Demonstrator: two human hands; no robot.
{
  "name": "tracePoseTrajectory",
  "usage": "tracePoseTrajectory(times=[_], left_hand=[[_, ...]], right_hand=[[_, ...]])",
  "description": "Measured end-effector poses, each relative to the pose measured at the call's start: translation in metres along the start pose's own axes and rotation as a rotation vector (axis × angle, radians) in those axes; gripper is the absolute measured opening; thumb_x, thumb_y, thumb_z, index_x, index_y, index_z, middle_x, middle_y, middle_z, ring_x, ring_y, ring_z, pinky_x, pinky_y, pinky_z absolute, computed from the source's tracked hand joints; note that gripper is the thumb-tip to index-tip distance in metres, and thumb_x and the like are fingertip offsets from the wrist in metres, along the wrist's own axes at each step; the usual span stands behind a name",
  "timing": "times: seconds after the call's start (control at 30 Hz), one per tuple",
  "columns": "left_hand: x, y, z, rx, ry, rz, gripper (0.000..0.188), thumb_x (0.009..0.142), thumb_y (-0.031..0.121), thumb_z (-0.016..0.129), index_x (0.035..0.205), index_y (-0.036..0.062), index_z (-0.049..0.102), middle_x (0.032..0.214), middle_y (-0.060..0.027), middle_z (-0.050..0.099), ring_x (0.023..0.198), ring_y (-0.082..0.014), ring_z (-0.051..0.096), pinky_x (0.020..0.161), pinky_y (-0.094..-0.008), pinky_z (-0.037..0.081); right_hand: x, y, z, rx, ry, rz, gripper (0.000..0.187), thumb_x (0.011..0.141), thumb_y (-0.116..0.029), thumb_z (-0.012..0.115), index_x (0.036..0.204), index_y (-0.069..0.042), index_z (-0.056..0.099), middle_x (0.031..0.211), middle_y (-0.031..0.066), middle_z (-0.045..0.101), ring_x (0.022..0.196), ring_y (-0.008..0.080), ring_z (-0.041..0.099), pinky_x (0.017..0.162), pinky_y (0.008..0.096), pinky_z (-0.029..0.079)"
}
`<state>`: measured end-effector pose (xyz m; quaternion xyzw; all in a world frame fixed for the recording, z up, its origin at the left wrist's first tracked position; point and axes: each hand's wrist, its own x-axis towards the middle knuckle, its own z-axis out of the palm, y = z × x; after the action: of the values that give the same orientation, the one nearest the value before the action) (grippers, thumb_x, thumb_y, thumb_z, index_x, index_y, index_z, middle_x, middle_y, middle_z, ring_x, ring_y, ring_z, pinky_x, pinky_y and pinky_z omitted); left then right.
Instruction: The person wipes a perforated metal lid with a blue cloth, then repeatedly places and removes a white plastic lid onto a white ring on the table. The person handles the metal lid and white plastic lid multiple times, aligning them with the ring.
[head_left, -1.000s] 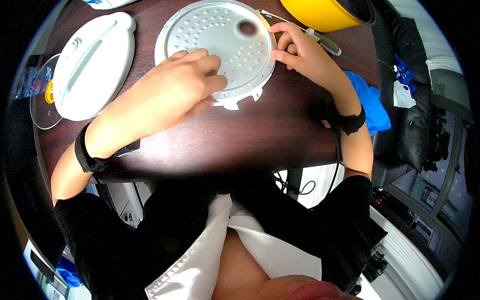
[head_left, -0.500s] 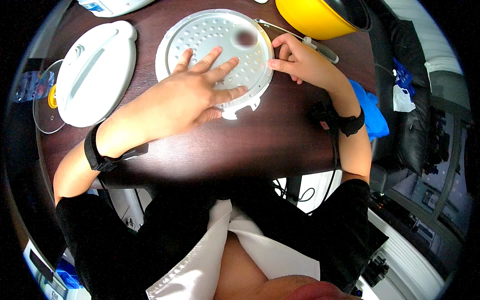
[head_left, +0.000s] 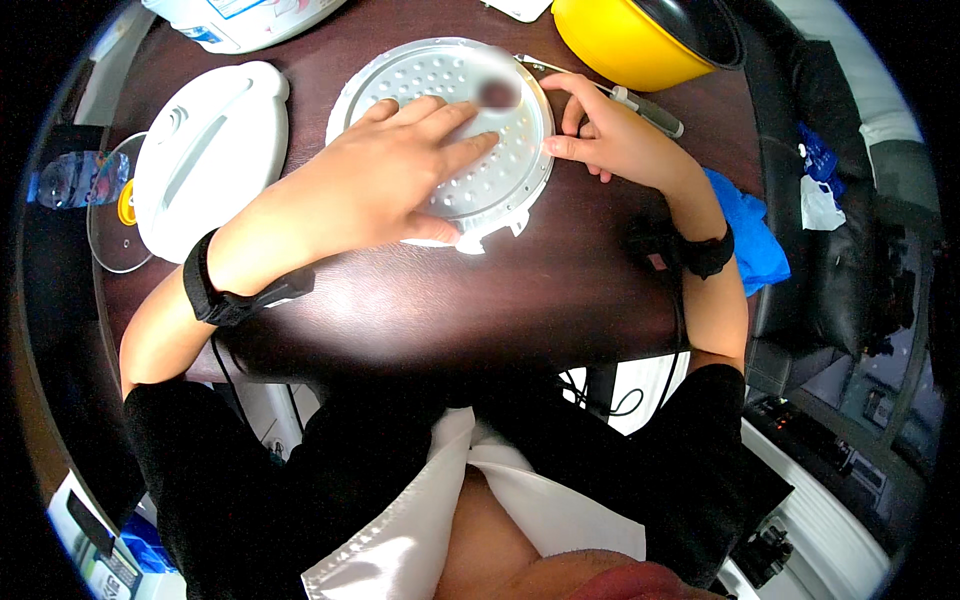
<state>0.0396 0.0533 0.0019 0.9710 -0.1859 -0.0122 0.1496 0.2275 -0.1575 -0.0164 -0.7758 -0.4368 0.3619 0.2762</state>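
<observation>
Dark brown desk (head_left: pixel 420 300) fills the scene, a round perforated metal plate (head_left: pixel 500 170) lying flat near its far edge. A person's left hand (head_left: pixel 385 180) rests palm-down on the plate, fingers spread and clamped on nothing. The right hand (head_left: pixel 610 135) touches the plate's right rim, its grip loosely curled with thumb and forefinger at the edge. A white cooker lid (head_left: pixel 205 155) sits to the left, a yellow pot (head_left: pixel 640 35) at the upper right, a blue cloth (head_left: pixel 750 235) beside the right wrist.
</observation>
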Motion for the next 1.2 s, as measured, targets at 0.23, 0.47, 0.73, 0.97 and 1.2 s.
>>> tracePoseTrajectory(times=[0.23, 0.47, 0.73, 0.97, 1.2], left_hand=[[0.019, 0.010, -0.007, 0.074, -0.077, -0.030, 0.100, 0.059, 0.037, 0.085, 0.144, 0.0097, 0.040, 0.134, -0.0176, 0.043, 0.126, -0.0342, 0.045, 0.099, -0.0497, 0.041], [0.030, 0.013, -0.010, 0.141, -0.162, -0.059, 0.107, 0.058, 0.040, 0.086, 0.147, 0.0108, 0.034, 0.136, -0.0172, 0.042, 0.126, -0.0342, 0.046, 0.098, -0.0518, 0.043], [0.033, 0.012, -0.010, 0.137, -0.236, -0.066, 0.106, 0.060, 0.039, 0.086, 0.147, 0.0099, 0.034, 0.146, -0.0175, 0.039, 0.131, -0.0350, 0.040, 0.103, -0.0561, 0.039], [0.030, 0.012, -0.010, 0.126, -0.249, -0.018, 0.104, 0.060, 0.033, 0.086, 0.147, 0.0083, 0.034, 0.146, -0.0172, 0.038, 0.133, -0.0357, 0.036, 0.103, -0.0575, 0.038], [0.027, 0.011, -0.009, 0.109, -0.259, -0.018, 0.104, 0.058, 0.025, 0.086, 0.146, 0.0084, 0.034, 0.147, -0.0170, 0.036, 0.137, -0.0365, 0.032, 0.104, -0.0597, 0.036]], right_hand=[[0.004, 0.013, -0.013, 0.133, -0.098, -0.024, 0.054, 0.096, -0.025, 0.060, 0.139, -0.004, 0.035, 0.087, 0.0043, 0.051, 0.055, 0.0080, 0.055, 0.045, 0.0219, 0.047], [0.004, 0.021, -0.026, 0.301, -0.139, 0.000, 0.051, 0.096, -0.021, 0.052, 0.141, -0.005, 0.035, 0.094, 0.0046, 0.052, 0.063, 0.0110, 0.061, 0.051, 0.0221, 0.053], [0.003, 0.021, -0.028, 0.348, -0.167, 0.009, 0.053, 0.096, -0.026, 0.052, 0.141, -0.004, 0.036, 0.094, 0.0052, 0.051, 0.066, 0.0136, 0.062, 0.052, 0.0246, 0.054], [0.003, 0.021, -0.029, 0.390, -0.174, 0.056, 0.056, 0.097, -0.037, 0.052, 0.139, -0.003, 0.038, 0.093, 0.0068, 0.051, 0.066, 0.0156, 0.063, 0.053, 0.0266, 0.054], [0.004, 0.023, -0.028, 0.391, -0.173, 0.032, 0.061, 0.095, -0.042, 0.055, 0.138, -0.001, 0.039, 0.095, 0.0077, 0.051, 0.066, 0.0170, 0.063, 0.054, 0.0274, 0.054]])
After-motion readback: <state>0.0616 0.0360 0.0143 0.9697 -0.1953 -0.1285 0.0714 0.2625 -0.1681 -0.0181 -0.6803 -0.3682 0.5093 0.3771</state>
